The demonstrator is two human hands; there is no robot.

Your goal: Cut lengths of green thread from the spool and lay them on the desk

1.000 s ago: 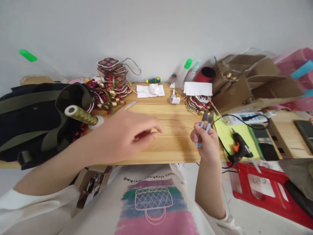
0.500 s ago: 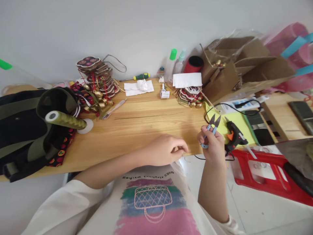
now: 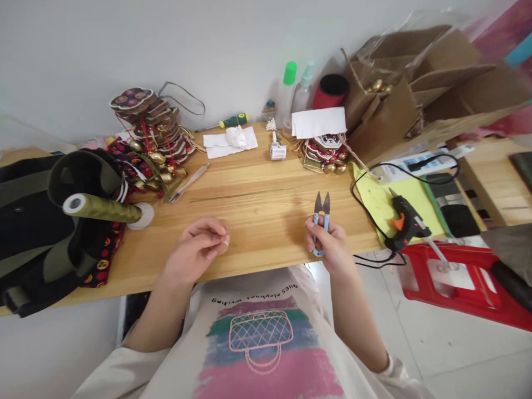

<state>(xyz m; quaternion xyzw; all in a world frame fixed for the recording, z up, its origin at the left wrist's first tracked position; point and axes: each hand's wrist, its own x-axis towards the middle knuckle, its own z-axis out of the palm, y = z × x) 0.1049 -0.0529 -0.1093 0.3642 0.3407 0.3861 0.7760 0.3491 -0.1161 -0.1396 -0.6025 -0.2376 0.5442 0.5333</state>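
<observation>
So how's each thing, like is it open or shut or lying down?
Thread snips, blades apart, in right hand
Left hand, fingers curled together, contents unclear
Cardboard box, flaps open
Green-capped bottle, upright, capped
Hot glue gun, lying on its side
Power strip, black plug in
Screwdriver, lying down
Tissue wad, crumpled

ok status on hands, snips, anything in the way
Right hand holding snips, blades parted. Left hand curled, contents unclear. Strand lying ahead; glue gun to the right, seemingly not blocking.

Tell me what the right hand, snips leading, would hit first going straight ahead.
Probably the ornament stack, ahead of the snips in the right hand; depth is hard to judge.
</observation>
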